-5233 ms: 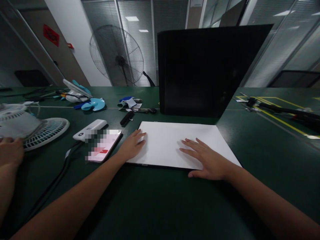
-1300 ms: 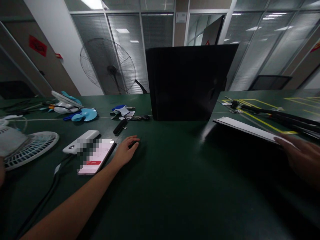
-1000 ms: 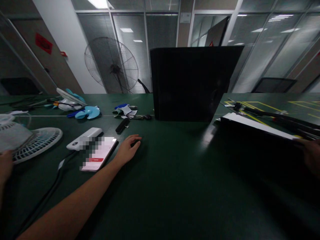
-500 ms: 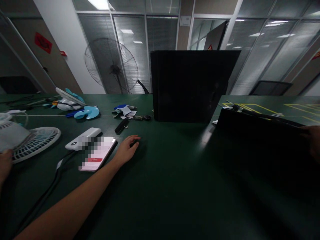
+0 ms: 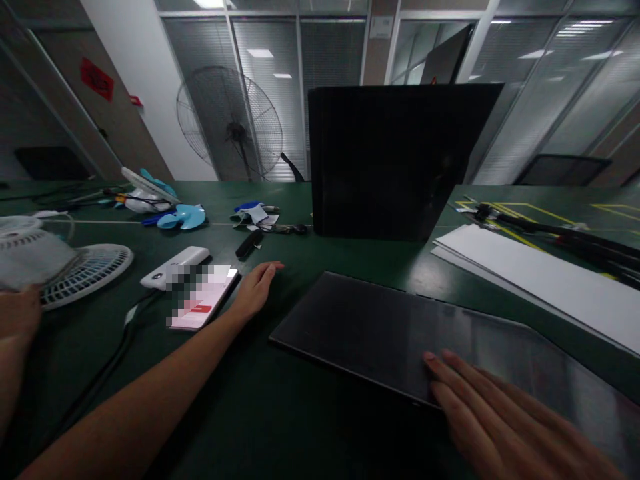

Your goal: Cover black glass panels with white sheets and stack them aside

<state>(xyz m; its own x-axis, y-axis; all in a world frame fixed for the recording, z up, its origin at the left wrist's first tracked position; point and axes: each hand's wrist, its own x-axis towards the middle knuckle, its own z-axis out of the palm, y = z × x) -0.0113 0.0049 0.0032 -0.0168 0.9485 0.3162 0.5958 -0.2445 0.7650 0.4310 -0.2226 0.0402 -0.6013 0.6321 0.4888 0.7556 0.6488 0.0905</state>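
A flat dark glossy panel (image 5: 350, 320), which looks like a display panel, lies on the green table in front of me. My right hand (image 5: 500, 417) rests on its near edge, fingers stretched out and the back of the hand upward. My left hand (image 5: 256, 290) is on the table beyond the panel's left corner, apart from it. Its fingers point forward, extended, and no object shows in them. Just left of it lies a phone (image 5: 215, 293) with a partly blurred screen.
Another person's hand (image 5: 23, 317) touches a white fan part (image 5: 95, 270) at far left. A white power bank (image 5: 175, 267) with a cable lies near the phone. White sheets (image 5: 525, 280) lie at right. A large black box-like object (image 5: 395, 160) stands at the back.
The dark panel, tilted up at the right before, now lies flat nearer the middle. My right hand has come inward onto it. The white sheets behind are uncovered. My left hand stays nearly in place.
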